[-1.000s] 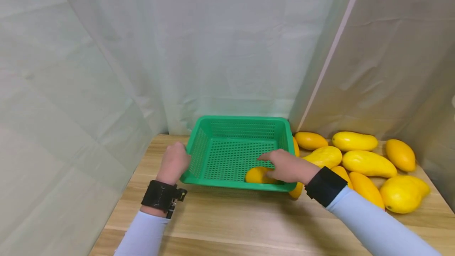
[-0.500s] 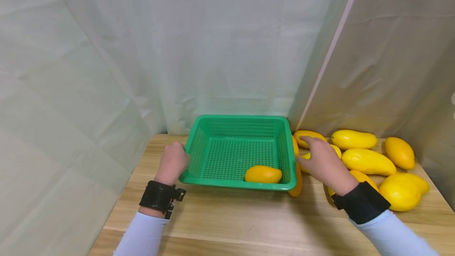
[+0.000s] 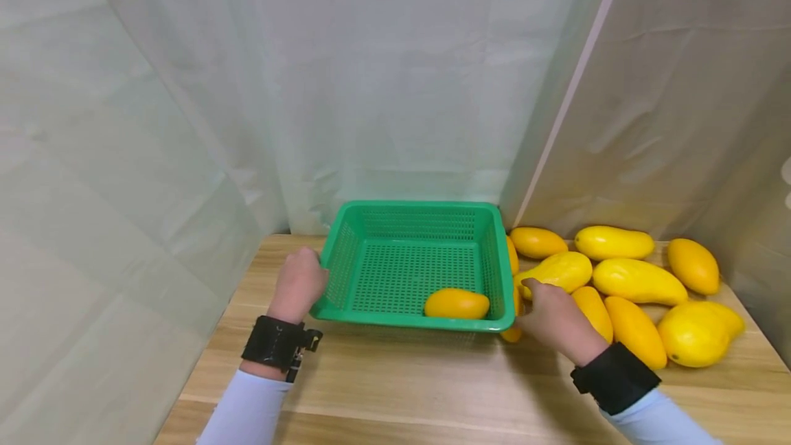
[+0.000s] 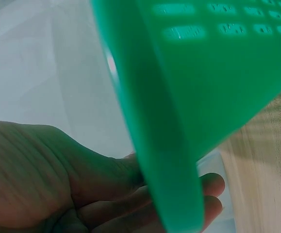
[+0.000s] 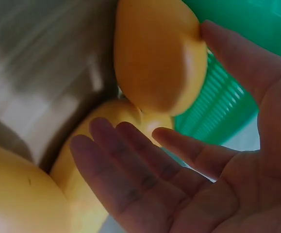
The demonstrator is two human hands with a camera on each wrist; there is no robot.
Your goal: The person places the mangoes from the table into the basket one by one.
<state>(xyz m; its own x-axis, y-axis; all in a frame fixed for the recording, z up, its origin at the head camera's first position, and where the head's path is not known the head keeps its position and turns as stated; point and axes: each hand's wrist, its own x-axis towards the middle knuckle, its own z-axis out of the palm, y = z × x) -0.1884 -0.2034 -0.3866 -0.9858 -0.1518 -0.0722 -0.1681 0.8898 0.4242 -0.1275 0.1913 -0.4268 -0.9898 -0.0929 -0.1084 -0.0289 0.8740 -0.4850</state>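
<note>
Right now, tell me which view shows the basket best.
The head view: it shows the basket from above, with its floor and nearly its whole rim. The left wrist view shows only some rim and wall, close up; the right wrist view, part of its side beyond a fruit.

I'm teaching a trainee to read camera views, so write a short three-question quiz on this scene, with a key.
1. How many things lie inside the rectangular green perforated plastic basket?
A) none
B) one
C) three

2. True or false: the person's right hand is outside the basket.

3. Fill in one word: the person's left hand grips the basket's ____.

Key:
1. B: one smooth oval orange-yellow fruit.
2. True: it is beside the basket's right wall.
3. Rim, on the basket's left side.
</note>
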